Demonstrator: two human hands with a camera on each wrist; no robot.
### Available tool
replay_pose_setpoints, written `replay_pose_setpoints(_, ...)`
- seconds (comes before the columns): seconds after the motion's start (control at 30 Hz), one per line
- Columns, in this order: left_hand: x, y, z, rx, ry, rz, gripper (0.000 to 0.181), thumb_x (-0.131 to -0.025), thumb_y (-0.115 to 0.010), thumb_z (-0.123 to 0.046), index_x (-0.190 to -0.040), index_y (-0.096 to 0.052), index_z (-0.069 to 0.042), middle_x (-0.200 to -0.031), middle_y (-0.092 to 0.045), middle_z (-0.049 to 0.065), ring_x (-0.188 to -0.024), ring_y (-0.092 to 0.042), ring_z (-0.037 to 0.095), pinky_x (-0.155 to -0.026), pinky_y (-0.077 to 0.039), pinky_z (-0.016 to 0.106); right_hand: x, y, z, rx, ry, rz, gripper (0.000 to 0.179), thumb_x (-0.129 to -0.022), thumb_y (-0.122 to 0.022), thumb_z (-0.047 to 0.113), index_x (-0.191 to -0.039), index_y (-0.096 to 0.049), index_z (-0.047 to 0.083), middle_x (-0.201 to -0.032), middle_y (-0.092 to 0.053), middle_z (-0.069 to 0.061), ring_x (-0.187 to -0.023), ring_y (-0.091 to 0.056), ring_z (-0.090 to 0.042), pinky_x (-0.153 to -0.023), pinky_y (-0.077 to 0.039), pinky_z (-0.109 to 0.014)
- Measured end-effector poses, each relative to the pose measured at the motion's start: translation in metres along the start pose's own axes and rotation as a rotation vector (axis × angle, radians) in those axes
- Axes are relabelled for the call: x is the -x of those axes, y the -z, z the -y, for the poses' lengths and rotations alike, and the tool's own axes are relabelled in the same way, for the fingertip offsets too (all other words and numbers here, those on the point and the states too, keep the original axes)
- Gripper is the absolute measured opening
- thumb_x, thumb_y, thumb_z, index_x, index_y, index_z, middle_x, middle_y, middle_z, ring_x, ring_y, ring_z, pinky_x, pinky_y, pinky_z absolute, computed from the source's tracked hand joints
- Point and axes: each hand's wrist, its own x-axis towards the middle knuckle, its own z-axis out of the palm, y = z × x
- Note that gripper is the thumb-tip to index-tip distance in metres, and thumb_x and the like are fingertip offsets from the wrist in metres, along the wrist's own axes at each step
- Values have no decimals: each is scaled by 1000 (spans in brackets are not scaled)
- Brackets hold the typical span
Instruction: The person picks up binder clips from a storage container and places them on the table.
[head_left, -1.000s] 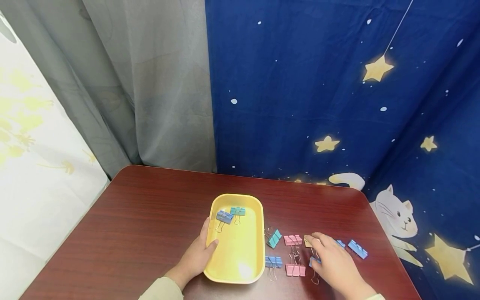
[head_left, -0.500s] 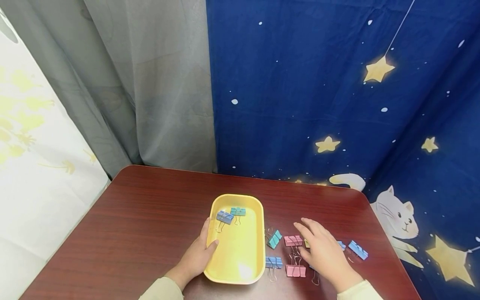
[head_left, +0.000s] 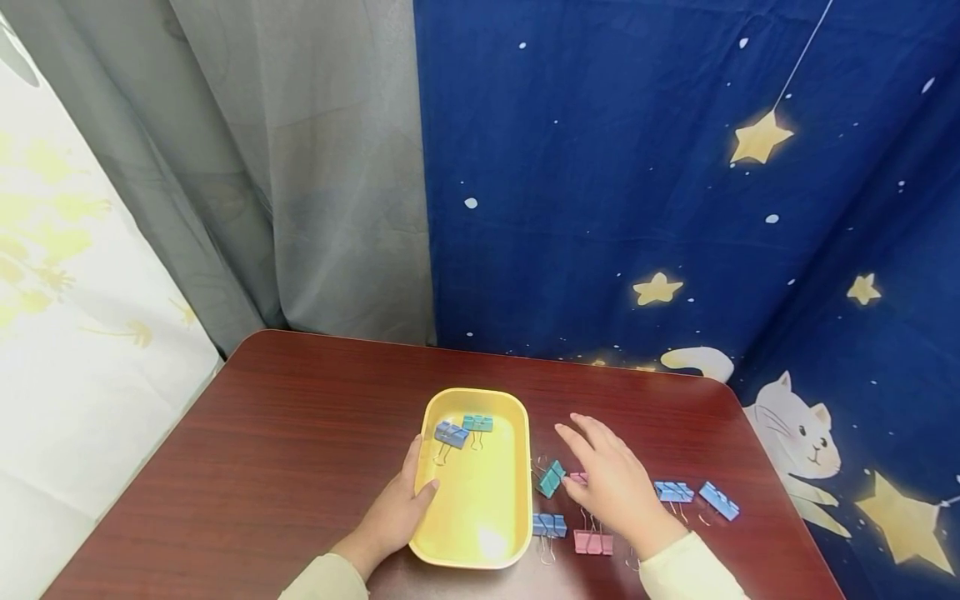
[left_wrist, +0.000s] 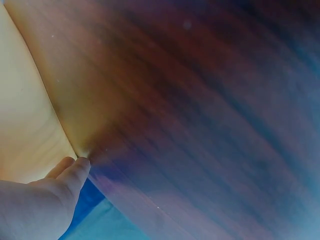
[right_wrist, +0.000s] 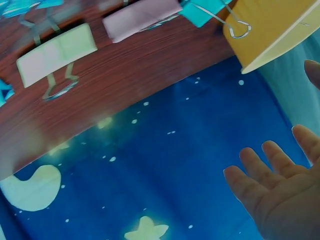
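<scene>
My left hand [head_left: 393, 512] grips the left side of a yellow tray [head_left: 468, 533], thumb over the rim and fingers along the outer wall. Inside the tray lie a blue binder clip [head_left: 452, 434] and a teal binder clip [head_left: 477, 423]. Over the loose clips to the right hovers my right hand [head_left: 611, 483], its fingers spread with nothing in them. Close to its thumb are another teal clip [head_left: 551, 479] and a partly covered pink clip [head_left: 579, 477]. A yellow clip [right_wrist: 57, 55], hidden behind the hand in the head view, shows in the right wrist view.
Right of the tray, a blue clip [head_left: 550, 525] and a pink clip [head_left: 593, 542] lie near the front. Two more blue clips, one upright [head_left: 673, 492] and one slanted [head_left: 719, 501], lie farther right. Curtains [head_left: 345, 208] hang behind the dark red table [head_left: 315, 400].
My right hand has lifted off the yellow clip and moved left and away from me, fingers spreading, uncovering a blue clip on the right. The left hand and tray stay put.
</scene>
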Motion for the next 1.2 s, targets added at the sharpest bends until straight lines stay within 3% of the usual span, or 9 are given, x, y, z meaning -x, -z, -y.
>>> replay_pose_setpoints(0.27,0,0,-1,-1,-5,-7,74,-99,-53,-22,-155,-7,-9,-145,-41,27,-129,-46,38,-100,-38,56,-16,-5,20,-43,-11,41,75,-70,-85,27,-137,-54,15,-141,-50,-12,-129,-47,-32,-101,-42,-51)
replay_pose_setpoints(0.5,1,1,-2,-6,0,-12,74,-99,-53,-23,-156,-7,-10,-146,-40,26,-130,-44,38,-100,-38,56,-29,-12,36,-66,43,41,71,-72,-84,26,-135,-55,13,-139,-51,-12,-128,-49,-31,-100,-43,-50)
replay_pose_setpoints(1.2,-1,0,0,9,-9,3,74,-99,-52,-23,-155,-6,-9,-143,-43,27,-125,-49,36,-99,-39,56,-66,-29,74,-61,134,182,68,-75,-81,28,-136,-54,12,-136,-53,-13,-123,-52,-29,-96,-47,-46)
